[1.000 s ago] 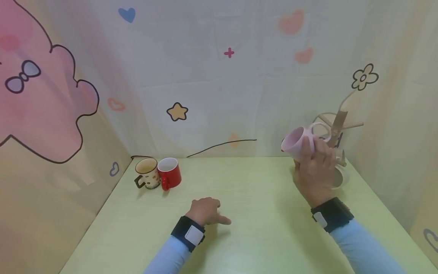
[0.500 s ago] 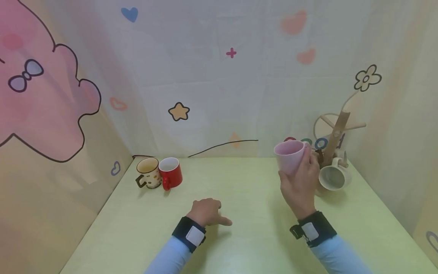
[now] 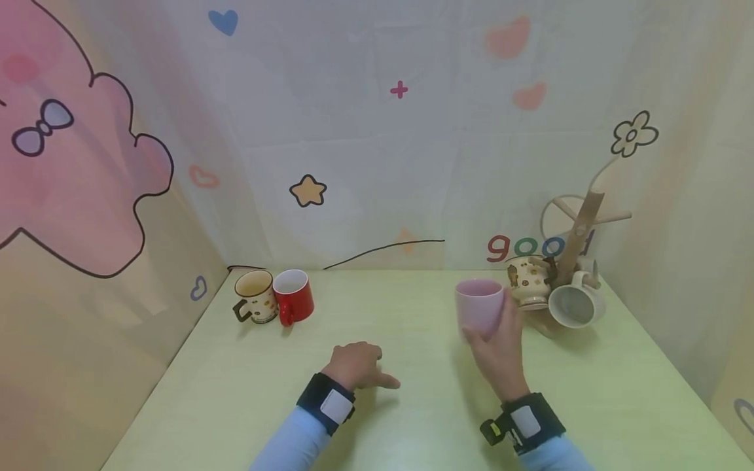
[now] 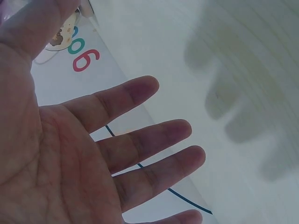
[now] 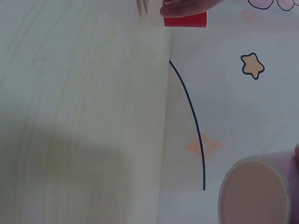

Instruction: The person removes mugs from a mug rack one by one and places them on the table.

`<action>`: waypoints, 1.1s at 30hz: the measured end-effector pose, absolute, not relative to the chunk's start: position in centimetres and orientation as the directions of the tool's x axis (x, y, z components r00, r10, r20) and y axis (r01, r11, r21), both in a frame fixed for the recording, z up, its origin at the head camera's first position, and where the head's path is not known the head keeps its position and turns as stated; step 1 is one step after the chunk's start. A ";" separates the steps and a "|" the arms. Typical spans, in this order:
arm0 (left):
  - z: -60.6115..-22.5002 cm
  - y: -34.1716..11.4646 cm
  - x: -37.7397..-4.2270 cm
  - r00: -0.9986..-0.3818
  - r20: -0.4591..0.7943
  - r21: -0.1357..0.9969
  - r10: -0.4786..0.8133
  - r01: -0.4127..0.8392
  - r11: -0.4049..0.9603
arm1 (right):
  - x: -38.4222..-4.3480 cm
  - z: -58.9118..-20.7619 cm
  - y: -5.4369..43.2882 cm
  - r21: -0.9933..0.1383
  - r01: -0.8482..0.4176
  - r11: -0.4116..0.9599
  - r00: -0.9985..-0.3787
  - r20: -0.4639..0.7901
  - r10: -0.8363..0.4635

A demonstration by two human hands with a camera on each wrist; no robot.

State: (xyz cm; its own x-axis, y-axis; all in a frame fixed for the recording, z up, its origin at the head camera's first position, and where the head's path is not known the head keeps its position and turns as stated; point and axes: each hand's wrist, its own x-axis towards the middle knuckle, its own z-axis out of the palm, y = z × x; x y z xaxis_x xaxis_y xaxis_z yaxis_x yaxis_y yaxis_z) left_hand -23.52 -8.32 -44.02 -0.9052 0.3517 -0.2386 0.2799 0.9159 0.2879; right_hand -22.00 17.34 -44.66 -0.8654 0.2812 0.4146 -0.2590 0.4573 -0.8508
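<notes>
My right hand [image 3: 499, 353] grips a plain pink mug [image 3: 478, 307], thumb on its near side and fingers round the right side. The mug stands upright in the hand, and its pale base [image 5: 254, 193] shows in the right wrist view. Over the middle of the table my left hand [image 3: 356, 366] holds nothing; its fingers [image 4: 140, 140] are straight and spread in the left wrist view. To the right, a wooden mug tree [image 3: 580, 229] bears a patterned cream mug [image 3: 530, 282] and a tilted white mug [image 3: 577, 306].
At the table's back left, a cream dotted mug [image 3: 256, 299] and a red mug [image 3: 296, 301] stand side by side. A printed cloth [image 3: 353, 131] rises behind the pale table [image 3: 389, 301], with cloth walls at both sides.
My right hand has brought the pink mug away from the mug tree, left and down, turning it from tilted to upright. The mugs on the tree have come into view. The left hand stays put.
</notes>
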 end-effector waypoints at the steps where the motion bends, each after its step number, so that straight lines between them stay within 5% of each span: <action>1: -44.0 -8.3 -23.5 -0.905 -0.236 0.290 0.355 0.283 0.914 | -22.0 -44.9 17.4 -0.862 -0.256 0.438 -0.879 0.396 0.265; 9: -43.8 -8.1 -23.5 -0.904 -0.200 0.285 0.377 0.315 0.905 | -21.3 -45.2 17.2 -0.919 -0.154 0.364 -0.976 0.200 0.092; 18: -43.9 -8.0 -24.1 -0.914 -0.137 0.337 0.381 0.319 0.886 | -20.7 -45.4 16.8 -0.974 -0.111 0.198 -0.987 0.086 -0.133; 26: -43.9 -7.9 -24.4 -0.917 -0.081 0.431 0.391 0.322 0.843 | -20.8 -46.0 17.3 -0.994 -0.087 0.060 -0.899 0.052 -0.435; 33: -43.9 -7.8 -24.4 -0.862 -0.152 0.482 0.484 0.363 0.798 | -21.1 -46.4 17.8 -0.997 -0.076 0.018 -0.785 0.049 -0.618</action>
State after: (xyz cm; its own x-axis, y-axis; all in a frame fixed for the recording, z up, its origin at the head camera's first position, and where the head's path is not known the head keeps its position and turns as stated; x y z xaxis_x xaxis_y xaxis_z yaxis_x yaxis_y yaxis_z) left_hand -24.35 -7.76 -43.86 -0.8619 0.4838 -0.1518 0.3629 0.7977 0.4816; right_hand -21.08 17.77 -46.39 -0.7848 -0.6177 0.0492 -0.0763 0.0175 -0.9969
